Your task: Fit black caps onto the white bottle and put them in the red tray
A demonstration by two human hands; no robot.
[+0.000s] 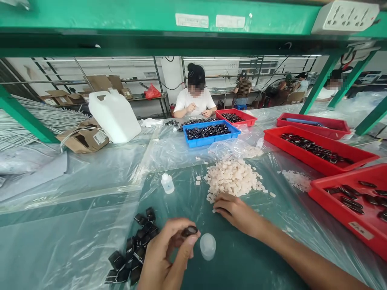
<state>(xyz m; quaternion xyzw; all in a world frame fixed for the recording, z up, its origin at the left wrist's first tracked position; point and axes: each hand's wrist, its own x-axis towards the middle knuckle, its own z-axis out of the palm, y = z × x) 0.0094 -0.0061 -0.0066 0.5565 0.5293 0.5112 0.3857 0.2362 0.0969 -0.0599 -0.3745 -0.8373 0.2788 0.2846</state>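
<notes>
Down at lower centre, the left hand (159, 254) pinches a dark oval piece (189, 230) by its sides, probably to leave its upper end exposed. Glossy black pieces (145, 233) lie just beside it, a translucent cup (208, 246) opposite. Mid-frame, the right hand (232, 208) has its fingertips bunched at the cream-coloured blocks (232, 177), presumably heaped for easy reach; whether they grip one, I can't tell. Farther back sits a blue tray (211, 141).

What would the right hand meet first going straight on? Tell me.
The right hand would likely brush the pile of pale pieces first, then head toward the small bottle; depth is unclear.
</notes>
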